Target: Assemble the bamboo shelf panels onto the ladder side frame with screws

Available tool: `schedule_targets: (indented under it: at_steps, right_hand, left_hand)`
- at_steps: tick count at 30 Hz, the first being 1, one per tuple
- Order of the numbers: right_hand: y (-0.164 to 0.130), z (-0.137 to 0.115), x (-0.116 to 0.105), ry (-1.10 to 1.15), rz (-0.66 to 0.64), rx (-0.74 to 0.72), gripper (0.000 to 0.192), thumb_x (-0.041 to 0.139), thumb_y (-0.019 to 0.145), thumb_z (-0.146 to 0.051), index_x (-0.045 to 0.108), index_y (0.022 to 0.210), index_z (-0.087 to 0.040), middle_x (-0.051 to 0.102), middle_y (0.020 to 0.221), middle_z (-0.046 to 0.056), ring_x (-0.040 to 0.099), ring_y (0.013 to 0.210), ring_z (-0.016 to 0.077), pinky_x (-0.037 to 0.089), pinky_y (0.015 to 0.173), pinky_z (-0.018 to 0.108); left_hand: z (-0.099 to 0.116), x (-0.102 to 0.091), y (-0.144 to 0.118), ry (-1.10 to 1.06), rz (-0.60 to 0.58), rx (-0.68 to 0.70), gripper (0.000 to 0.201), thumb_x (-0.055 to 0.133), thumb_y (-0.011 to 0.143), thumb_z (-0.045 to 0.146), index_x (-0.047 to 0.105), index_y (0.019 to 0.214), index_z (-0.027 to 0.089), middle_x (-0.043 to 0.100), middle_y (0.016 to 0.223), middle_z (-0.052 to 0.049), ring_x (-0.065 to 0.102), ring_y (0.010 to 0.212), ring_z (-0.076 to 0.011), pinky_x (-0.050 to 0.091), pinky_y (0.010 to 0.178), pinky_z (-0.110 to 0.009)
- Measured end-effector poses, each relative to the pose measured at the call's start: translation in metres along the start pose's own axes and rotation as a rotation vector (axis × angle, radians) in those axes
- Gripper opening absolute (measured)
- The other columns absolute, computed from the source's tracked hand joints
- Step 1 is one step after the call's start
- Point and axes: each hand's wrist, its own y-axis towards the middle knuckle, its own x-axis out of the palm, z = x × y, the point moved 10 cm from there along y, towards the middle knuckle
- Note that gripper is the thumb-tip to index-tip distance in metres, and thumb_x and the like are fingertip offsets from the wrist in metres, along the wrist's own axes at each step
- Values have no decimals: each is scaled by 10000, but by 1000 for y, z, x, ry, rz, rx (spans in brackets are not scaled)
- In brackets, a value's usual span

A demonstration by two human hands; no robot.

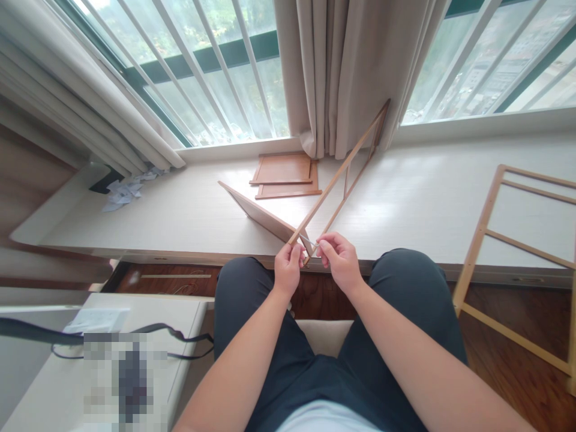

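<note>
Both grips pinch at the frame's (342,171) near corner, left hand (288,268) clenched on the rail end, right hand (341,261) holding a small metal part against it, the frame's long axis running away up-right toward the curtain (342,72).

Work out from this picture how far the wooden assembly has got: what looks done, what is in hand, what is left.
Done: a ladder-like frame leans complete at right. In hand: the left hand steadies the near end of a second frame while the right hand works a small metal piece there, too small to identify. Left: a tilted board and flat panels lie loose on the ledge.
</note>
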Motion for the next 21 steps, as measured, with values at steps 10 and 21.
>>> schedule_targets:
  at_steps: [10, 21]
  right_hand:
    - [0, 3, 1, 20, -7, 4, 217, 675, 910, -422, 668, 914, -205, 629, 650, -17, 475, 474, 110, 383, 433, 239]
    - [0, 3, 3, 31, -16, 15, 218, 666, 912, -418, 660, 898, -200, 626, 642, -16, 478, 472, 110, 382, 430, 235]
  left_hand:
    - [0, -1, 0, 23, 1, 7, 384, 620, 924, 527, 643, 804, 163, 562, 624, 22, 466, 491, -76, 390, 490, -204]
    - [-9, -14, 5, 75, 79, -3, 332, 591, 939, 487, 659, 846, 175, 584, 662, 14, 499, 524, -88, 403, 506, -202]
